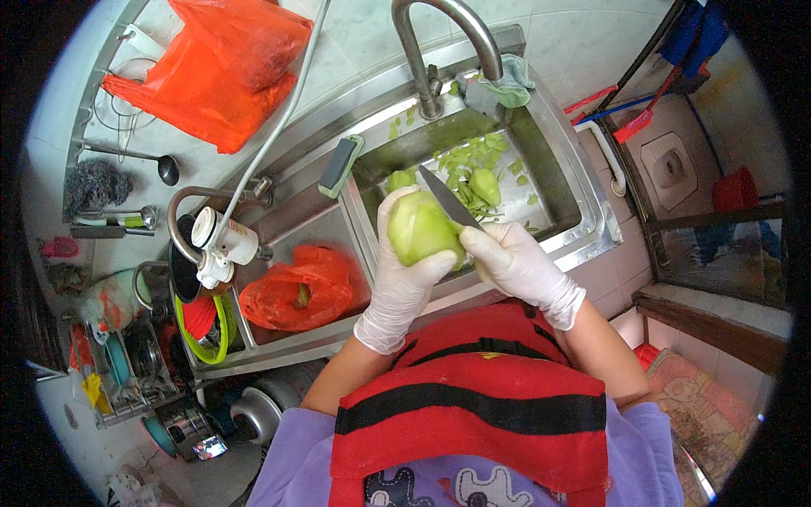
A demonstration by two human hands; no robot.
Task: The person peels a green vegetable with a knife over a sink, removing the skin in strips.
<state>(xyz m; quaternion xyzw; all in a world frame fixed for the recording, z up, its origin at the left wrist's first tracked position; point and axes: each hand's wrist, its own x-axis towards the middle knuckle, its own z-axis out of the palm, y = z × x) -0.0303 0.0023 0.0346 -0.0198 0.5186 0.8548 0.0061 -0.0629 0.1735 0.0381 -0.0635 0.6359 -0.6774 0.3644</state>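
Gloved in white, my left hand (405, 272) grips a pale green chayote (417, 229), partly peeled, above the near edge of the sink. My right hand (516, 263), also gloved, is closed around a knife whose dark blade (447, 199) points up and left along the chayote's right side; its handle is hidden by my fingers. Down in the steel sink basin (557, 203) lie another green chayote (485, 187) and many green peelings (472, 155). A further green piece (400, 180) shows partly behind my left hand.
A curved steel faucet (412, 57) rises behind the basin, with cloths (510, 82) beside it. A sharpening stone (341, 166) rests on the divider. In the left basin sits a red plastic bag (298, 288), below a tap-mounted filter (225, 234). Another red bag (234, 70) hangs on the wall.
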